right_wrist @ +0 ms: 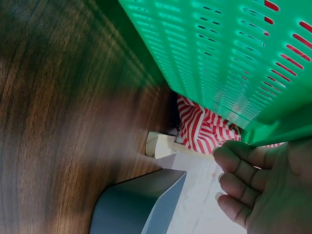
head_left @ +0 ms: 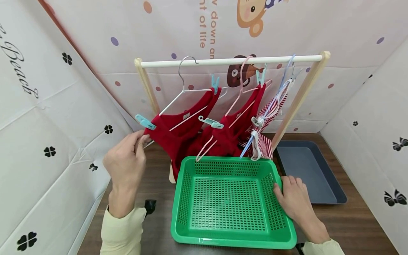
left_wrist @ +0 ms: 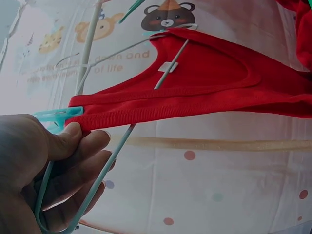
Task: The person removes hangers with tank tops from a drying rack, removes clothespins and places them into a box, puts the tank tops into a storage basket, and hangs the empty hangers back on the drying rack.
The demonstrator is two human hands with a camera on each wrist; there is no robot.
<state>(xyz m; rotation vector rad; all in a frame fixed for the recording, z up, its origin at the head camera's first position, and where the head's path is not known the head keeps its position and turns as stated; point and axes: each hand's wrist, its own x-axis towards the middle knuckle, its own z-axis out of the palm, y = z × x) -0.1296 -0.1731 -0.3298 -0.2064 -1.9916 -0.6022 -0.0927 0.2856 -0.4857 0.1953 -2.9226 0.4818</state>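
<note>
My left hand [head_left: 125, 163] pinches the shoulder of a red tank top [left_wrist: 195, 107] between thumb and fingers, close to a light-blue clothespin [head_left: 145, 122]. That top hangs on a white wire hanger [head_left: 171, 103], whose lower end passes by my palm in the left wrist view. A second clothespin [head_left: 215, 84] clips its other shoulder. At the right, my right hand [head_left: 296, 198] grips the side rim of a green plastic basket [head_left: 234, 243], with the thumb over the inner edge and the fingers outside. Nothing lies in the basket.
A white rod [head_left: 216, 62] on wooden posts [head_left: 301, 99] carries the hangers. Beside the top hang another red garment [head_left: 224, 136] on a pink hanger [head_left: 234, 102] and a red-striped garment [head_left: 266, 143] on a blue one. A dark grey tray [head_left: 309, 170] lies at the right.
</note>
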